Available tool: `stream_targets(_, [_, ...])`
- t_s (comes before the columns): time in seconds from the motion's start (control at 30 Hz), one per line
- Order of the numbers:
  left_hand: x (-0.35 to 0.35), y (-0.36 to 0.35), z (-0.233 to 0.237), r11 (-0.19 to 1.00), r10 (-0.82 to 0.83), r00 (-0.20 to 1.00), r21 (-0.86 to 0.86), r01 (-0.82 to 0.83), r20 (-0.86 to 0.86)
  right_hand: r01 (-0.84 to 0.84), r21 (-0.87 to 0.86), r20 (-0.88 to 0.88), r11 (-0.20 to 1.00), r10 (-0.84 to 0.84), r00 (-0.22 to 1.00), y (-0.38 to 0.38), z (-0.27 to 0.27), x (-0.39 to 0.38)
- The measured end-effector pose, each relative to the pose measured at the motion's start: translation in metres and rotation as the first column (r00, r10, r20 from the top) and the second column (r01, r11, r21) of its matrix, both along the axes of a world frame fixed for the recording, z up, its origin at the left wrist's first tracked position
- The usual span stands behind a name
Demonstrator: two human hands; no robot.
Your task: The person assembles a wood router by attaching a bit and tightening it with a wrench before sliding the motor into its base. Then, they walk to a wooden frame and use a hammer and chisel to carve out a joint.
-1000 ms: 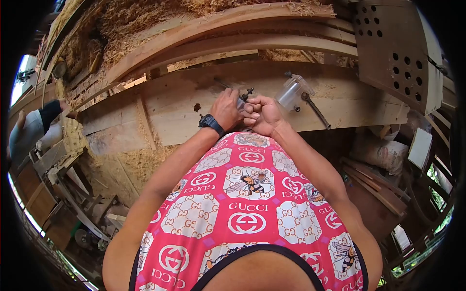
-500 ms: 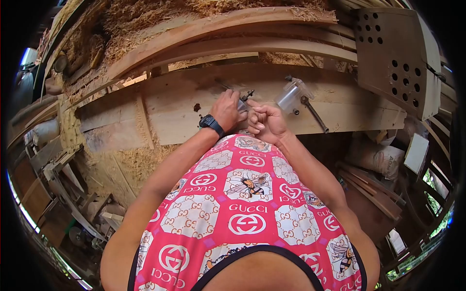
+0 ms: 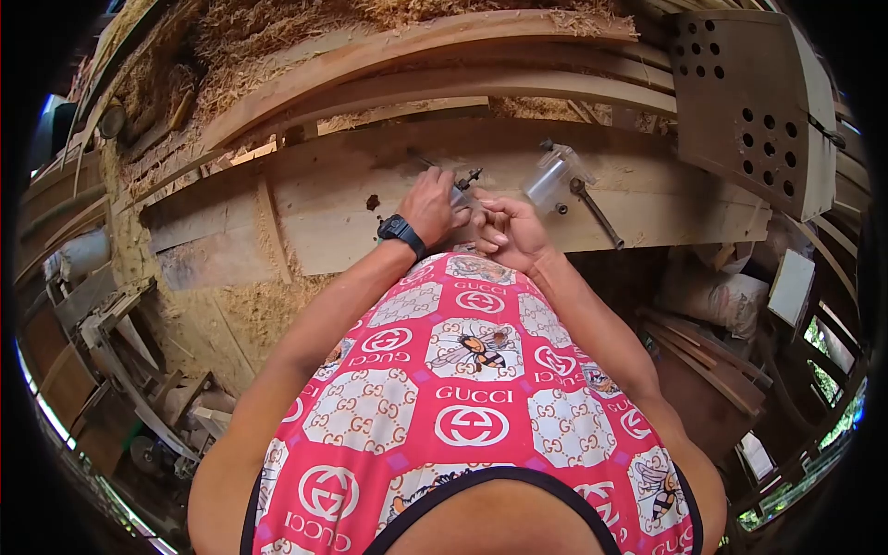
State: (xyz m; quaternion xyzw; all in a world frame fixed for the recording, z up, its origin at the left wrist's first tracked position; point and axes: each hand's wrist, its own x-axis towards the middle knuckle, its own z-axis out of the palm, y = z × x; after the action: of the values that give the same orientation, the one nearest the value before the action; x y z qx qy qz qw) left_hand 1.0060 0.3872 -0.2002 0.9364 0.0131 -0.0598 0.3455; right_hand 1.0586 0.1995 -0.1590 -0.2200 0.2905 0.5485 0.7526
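My left hand (image 3: pixel 428 211), with a dark watch on its wrist, is closed around a small silvery part (image 3: pixel 458 196) above the wooden board (image 3: pixel 333 185). A dark bolt-like fitting (image 3: pixel 470 178) sticks out at the part's upper end. Against the part's right side, my right hand (image 3: pixel 514 231) has its fingers curled and thumb and fingertips pinched; what lies between them is too small to make out. Right of the hands, a clear and silvery cylinder (image 3: pixel 548 182) with a bracket-like end lies on the board. Beside it rests a dark wrench (image 3: pixel 598 213).
Long curved timber strips (image 3: pixel 416 51) run behind the board, with wood shavings (image 3: pixel 268 42) heaped around them. A box-like panel with round holes (image 3: pixel 740 102) stands at the right. Wood offcuts (image 3: pixel 708 365) and a pale sack (image 3: pixel 731 301) lie lower right.
The fingers of my right hand have shifted slightly at the silvery part. My left hand keeps its grip, and the cylinder and wrench stay in place; the whole view has moved a little.
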Motion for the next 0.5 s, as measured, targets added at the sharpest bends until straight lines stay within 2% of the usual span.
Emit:
stream_targets(0.13, [0.002,-0.001,0.004,1.0,0.011,1.0,-0.011,-0.011,-0.014,-0.034,-0.054,-0.068,0.998,0.03,0.997,0.01,-0.02,0.004])
stream_targets(0.23, [0.0,0.001,-0.002,1.0,-0.01,0.999,0.022,0.011,-0.036,0.043,0.171,-0.067,0.984,-0.032,0.997,0.01,-0.035,0.001])
stream_targets(0.33, [0.001,0.0,0.001,1.0,-0.008,0.999,-0.004,0.008,-0.045,0.109,0.204,-0.048,0.973,-0.102,0.994,0.006,-0.019,-0.003])
stream_targets(0.47, [0.003,0.002,0.004,1.0,-0.004,0.999,-0.016,0.003,-0.045,0.082,0.065,0.026,0.995,-0.083,0.996,-0.003,0.015,-0.001])
stream_targets(0.5, [0.004,0.0,0.006,1.0,0.0,0.999,0.005,0.0,-0.048,-0.093,-0.076,0.206,0.993,0.107,0.973,-0.013,0.019,-0.001])
